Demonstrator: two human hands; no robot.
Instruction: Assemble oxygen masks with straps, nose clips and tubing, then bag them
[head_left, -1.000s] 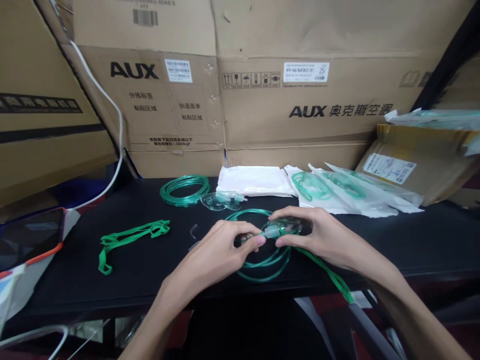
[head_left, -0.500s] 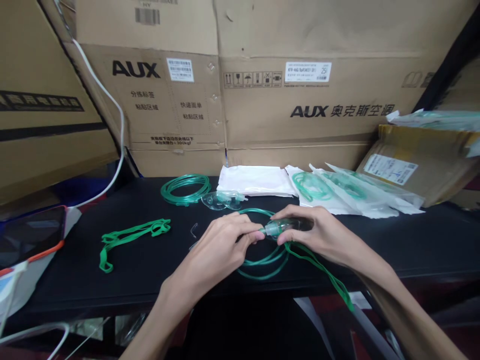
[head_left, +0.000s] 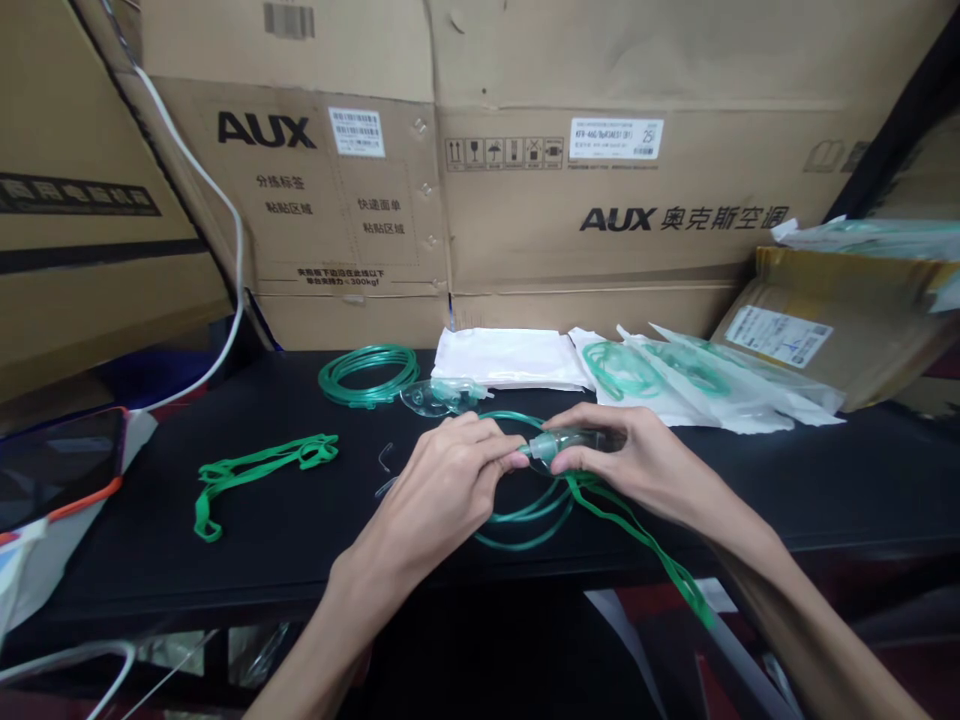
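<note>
My right hand [head_left: 637, 462] grips a clear green oxygen mask [head_left: 564, 443] by its connector, just above the black table [head_left: 300, 540]. My left hand [head_left: 442, 485] pinches the end of a green tube [head_left: 525, 515] right at that connector. The tube's coil lies under both hands. A green elastic strap [head_left: 652, 550] trails from the mask over the table's front edge.
A loose green strap [head_left: 255, 470] lies at the left, a second tube coil [head_left: 367, 372] and a clear mask [head_left: 439, 397] behind. White bags [head_left: 510, 360] and packed masks [head_left: 675, 385] sit at the back right. Cardboard boxes [head_left: 525, 200] wall the rear. A phone [head_left: 52, 465] lies far left.
Both hands moved slightly away from me and closer together at the connector. The tube coil shifted a little under them.
</note>
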